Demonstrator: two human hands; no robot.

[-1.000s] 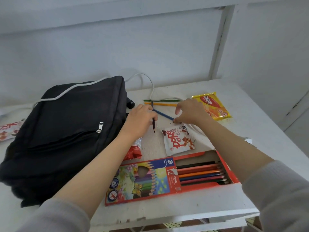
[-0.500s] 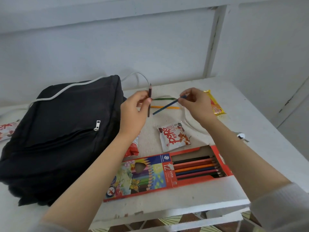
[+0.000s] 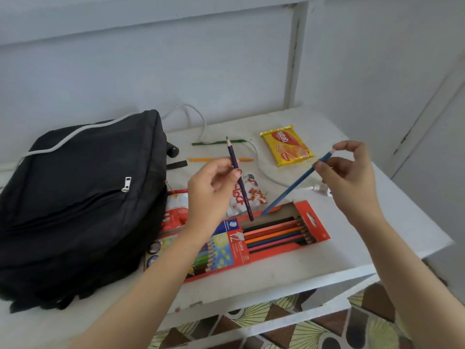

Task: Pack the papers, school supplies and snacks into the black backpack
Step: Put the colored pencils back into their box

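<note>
The black backpack [image 3: 83, 197] lies zipped on the left of the white table [image 3: 352, 250]. An open red pencil box [image 3: 251, 238] with several coloured pencils sits near the front edge. My left hand [image 3: 211, 195] pinches a dark purple pencil [image 3: 239, 177], tip up, above the box. My right hand [image 3: 349, 177] pinches a blue pencil [image 3: 294, 187] by its upper end; its lower end points down at the open box. A green pencil [image 3: 219, 142] and an orange pencil [image 3: 201, 159] lie on the table behind. A yellow wafer packet [image 3: 286, 146] lies at the back right.
A white-and-red snack packet [image 3: 254, 195] lies behind the box, and a red packet [image 3: 176, 210] sits against the backpack. A white cable [image 3: 201, 124] loops across the back of the table to a plug [image 3: 319, 188]. Patterned floor shows below the front edge.
Both hands have lifted their pencils off the table and moved apart and nearer, over the pencil box. The blue pencil's lower end now points down at the open box.
</note>
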